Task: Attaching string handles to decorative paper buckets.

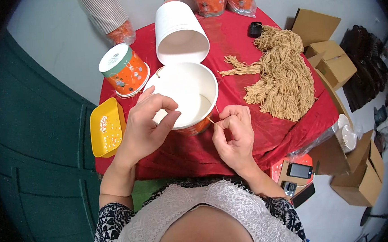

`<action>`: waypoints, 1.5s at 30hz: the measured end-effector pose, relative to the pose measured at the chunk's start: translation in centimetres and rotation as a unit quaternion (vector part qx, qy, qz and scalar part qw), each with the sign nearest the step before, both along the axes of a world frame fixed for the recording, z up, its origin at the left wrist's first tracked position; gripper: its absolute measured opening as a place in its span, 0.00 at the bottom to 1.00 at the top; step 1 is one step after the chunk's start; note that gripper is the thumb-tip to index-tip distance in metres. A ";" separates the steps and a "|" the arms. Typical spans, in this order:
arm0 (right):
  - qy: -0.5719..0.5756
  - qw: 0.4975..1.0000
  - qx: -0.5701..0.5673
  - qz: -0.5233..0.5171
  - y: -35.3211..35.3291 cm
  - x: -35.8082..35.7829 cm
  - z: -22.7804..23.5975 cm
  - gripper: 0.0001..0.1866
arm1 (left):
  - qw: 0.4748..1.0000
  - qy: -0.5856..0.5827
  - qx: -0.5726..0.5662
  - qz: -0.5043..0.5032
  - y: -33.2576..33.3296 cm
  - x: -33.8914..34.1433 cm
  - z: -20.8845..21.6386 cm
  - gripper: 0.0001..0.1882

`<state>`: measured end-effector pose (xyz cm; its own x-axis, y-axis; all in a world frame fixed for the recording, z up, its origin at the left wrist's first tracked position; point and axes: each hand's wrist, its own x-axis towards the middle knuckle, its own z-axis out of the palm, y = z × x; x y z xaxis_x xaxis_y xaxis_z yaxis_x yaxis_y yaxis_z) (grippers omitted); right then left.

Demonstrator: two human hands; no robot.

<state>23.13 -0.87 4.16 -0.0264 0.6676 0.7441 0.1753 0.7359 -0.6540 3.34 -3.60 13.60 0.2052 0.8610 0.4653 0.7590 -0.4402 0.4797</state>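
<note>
A white-lined paper bucket (pixel 191 87) stands at the table's middle, mouth up, with orange printing on its outside. My left hand (pixel 146 120) is over its near left rim, thumb and forefinger brought together in a pinch above the opening. Whatever those fingertips hold, if anything, is too small to make out. Just right of the bucket, my right hand (pixel 235 138) pinches a thin tan cord (pixel 210 120) that runs to the bucket's side below the rim. Another short bit of cord (pixel 158 72) shows at the far left of the rim.
Behind lies a white bucket (pixel 181 36) on its side; an upside-down orange bucket (pixel 125 72) is left of it. A yellow tray (pixel 94 132) holds small beads. Tan cords (pixel 283 74) are heaped at right. Stacked buckets (pixel 210 3) line the wall; cardboard boxes (pixel 331 64) stand beyond the table.
</note>
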 end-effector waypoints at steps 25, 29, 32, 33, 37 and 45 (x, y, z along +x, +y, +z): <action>-0.005 1.000 0.010 0.003 1.0 -1.2 0.0 0.10 | 0.945 0.089 -0.213 -0.233 5.0 1.3 0.4 0.09; -0.011 1.000 0.006 0.002 0.9 -1.2 0.2 0.09 | 0.940 0.074 -0.264 -0.204 5.1 1.8 0.6 0.07; -0.032 0.999 0.018 -0.004 1.3 -1.0 0.0 0.07 | 0.951 0.061 -0.250 -0.170 4.6 1.7 0.3 0.06; -0.053 0.997 -0.046 0.020 1.2 -0.5 0.5 0.04 | 0.958 0.057 -0.231 -0.158 4.5 1.6 0.0 0.06; 0.037 0.927 -0.316 0.199 3.5 1.5 1.1 0.13 | 0.965 0.008 -0.211 -0.154 3.0 1.8 -0.4 0.03; -0.289 0.903 -0.239 0.210 10.6 1.7 8.5 0.29 | 0.972 0.019 -0.177 -0.156 1.2 2.4 -1.0 0.04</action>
